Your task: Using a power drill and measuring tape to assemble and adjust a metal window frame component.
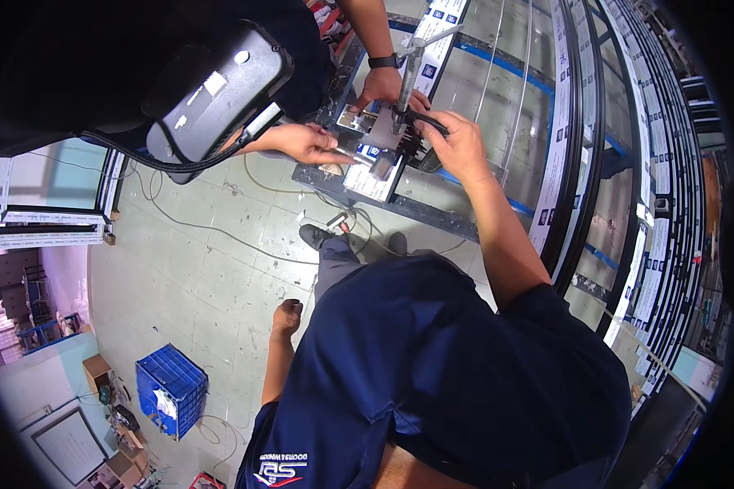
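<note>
My right hand (458, 148) reaches to the workbench, thumb and fingers closed on the black handle (431, 122) of a screw clamp. The clamp's threaded metal spindle (412, 73) stands up beside it, with a crossbar at its top. Below the clamp lies a white-filmed profile (370, 184). A co-worker's one hand (383, 85) presses near the clamp's far side; the other hand (303, 144) holds a hammer (365, 159) over the profile, its head blurred. My left hand (286, 316) hangs low at my side, fingers loosely curled, with nothing visible in it.
Several long dark profiles (577, 138) with white film run along the right. A blue-edged bench frame (497, 61) lies behind my right hand. Cables (220, 236) trail over the tiled floor. A blue crate (171, 383) stands at lower left. A dark tablet-like device (220, 94) hangs by the co-worker.
</note>
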Tool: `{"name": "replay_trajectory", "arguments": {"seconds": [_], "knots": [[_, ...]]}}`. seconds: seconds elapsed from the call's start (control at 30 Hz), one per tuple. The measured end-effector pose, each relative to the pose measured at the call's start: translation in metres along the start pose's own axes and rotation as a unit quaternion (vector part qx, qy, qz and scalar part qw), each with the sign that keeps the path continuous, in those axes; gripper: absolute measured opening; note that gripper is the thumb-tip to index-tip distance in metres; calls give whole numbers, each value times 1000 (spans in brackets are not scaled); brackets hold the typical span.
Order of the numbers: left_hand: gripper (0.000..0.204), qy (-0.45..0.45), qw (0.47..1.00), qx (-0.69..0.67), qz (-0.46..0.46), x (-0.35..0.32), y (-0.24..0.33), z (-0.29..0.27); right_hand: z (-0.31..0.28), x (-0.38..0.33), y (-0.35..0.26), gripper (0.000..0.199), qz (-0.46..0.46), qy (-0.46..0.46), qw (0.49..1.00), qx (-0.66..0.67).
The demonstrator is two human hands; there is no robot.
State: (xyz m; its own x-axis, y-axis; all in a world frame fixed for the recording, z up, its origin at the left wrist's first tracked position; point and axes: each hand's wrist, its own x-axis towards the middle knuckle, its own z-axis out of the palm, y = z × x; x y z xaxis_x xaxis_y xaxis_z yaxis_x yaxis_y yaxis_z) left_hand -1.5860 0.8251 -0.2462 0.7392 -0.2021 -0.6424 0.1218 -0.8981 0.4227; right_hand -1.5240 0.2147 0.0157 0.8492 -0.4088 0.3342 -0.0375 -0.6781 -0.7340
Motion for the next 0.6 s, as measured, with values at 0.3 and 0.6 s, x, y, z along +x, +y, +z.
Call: {"name": "replay_trajectory", "arguments": {"seconds": [0.3, 0.6], "knots": [[46, -43, 995, 81, 30, 7, -4, 0, -4, -4, 4, 26, 14, 4, 1000, -6], [39, 63, 983, 117, 123, 1, 37, -9, -12, 18, -17, 41, 33, -120, 989, -76]]}}
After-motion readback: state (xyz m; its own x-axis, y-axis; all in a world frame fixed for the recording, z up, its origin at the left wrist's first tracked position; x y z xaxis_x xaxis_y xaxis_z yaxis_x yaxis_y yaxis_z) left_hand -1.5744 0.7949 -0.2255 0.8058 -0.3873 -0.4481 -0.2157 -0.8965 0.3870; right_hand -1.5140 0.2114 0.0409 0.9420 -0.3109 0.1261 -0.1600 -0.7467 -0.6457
